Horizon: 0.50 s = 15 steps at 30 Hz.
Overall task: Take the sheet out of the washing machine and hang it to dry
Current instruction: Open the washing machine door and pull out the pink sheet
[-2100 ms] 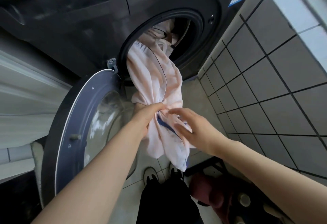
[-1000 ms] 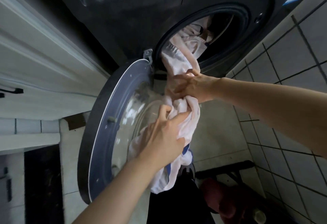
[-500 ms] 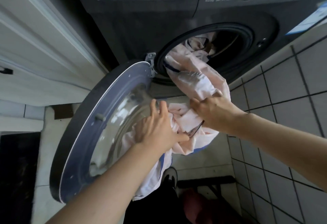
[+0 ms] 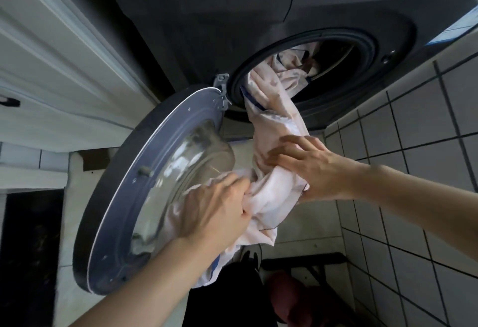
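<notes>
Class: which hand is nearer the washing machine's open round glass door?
Left. The left hand grips the pale pink sheet right beside the round glass door; the right hand holds the sheet farther off, toward the tiled wall.

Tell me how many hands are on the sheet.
2: the left hand grips the sheet beside the open door; the right hand holds it higher, below the drum opening.
</notes>
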Motion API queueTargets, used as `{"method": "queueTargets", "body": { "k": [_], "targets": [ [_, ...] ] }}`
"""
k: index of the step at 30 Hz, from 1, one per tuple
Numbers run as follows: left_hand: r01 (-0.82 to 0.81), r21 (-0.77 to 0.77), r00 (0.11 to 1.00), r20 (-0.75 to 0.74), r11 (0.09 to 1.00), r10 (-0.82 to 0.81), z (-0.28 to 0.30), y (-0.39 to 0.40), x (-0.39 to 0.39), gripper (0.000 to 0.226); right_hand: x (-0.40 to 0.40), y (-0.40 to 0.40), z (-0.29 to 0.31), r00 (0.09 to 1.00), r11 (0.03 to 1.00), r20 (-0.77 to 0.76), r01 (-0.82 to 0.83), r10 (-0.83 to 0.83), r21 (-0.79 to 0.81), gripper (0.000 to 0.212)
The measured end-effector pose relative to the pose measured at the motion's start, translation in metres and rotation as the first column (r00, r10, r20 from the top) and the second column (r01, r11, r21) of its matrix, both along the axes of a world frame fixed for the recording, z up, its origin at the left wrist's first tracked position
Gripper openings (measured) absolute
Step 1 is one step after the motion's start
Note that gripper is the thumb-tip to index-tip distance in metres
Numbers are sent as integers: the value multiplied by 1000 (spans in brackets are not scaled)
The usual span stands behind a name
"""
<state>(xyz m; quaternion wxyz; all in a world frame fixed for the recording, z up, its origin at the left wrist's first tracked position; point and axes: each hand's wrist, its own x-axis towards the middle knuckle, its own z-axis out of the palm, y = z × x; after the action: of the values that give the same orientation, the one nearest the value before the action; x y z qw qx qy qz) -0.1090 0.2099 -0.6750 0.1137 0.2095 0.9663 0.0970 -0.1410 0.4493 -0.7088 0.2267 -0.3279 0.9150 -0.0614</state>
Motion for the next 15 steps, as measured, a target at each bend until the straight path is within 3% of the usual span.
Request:
{"method": "queueTargets", "body": {
  "k": [4, 7, 9, 11, 15],
  "targets": [
    [61, -8, 997, -52, 998, -61, 5, -5, 5, 46, -38, -7, -31, 985, 960, 31, -174, 171, 220, 117],
    [9, 24, 999, -53, 1000, -8, 5, -13, 0, 33, -64, -23, -52, 969, 938, 30, -245, 245, 246, 114],
    [-12, 64, 998, -55, 998, 16, 8, -18, -4, 36, -73, -30, -67, 956, 920, 56, -292, 287, 261, 112],
    [-23, 123, 998, -54, 992, 30, 11, -22, -7, 39, -75, -32, -84, 955, 914, 92, -295, 281, 279, 115],
    [-77, 156, 997, -8, 985, 79, 15, -33, -14, 34, -74, -23, -114, 988, 946, 84, -146, 127, 288, 117]
  ]
}}
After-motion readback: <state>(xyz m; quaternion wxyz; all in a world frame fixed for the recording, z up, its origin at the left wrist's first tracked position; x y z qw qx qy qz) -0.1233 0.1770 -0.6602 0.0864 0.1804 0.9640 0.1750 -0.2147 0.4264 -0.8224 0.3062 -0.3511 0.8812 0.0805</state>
